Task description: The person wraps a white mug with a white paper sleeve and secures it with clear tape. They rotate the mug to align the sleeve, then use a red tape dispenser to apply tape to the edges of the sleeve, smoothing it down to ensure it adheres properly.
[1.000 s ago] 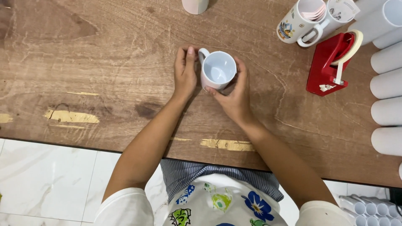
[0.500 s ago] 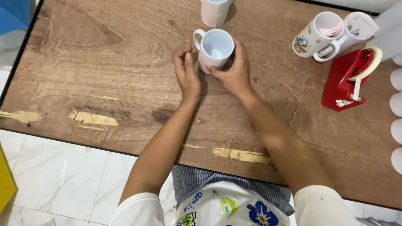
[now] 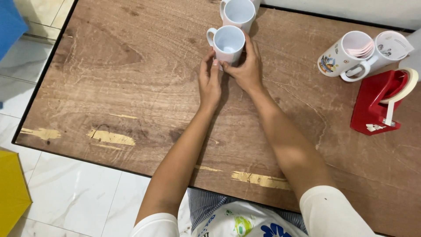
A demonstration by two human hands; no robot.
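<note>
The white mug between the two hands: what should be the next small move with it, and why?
Probably let go of it. The white mug stands upright on the wooden table, right next to a second white mug behind it. The left hand and right hand both hold its sides, so opening the fingers and drawing the hands back gently should leave it standing without knocking its neighbour.

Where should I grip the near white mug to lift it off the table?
Probably the handle: it juts from the white mug's left side with bare table beside it, so come from the left. The left hand and right hand cup its near wall, and another mug crowds the far side.
</note>
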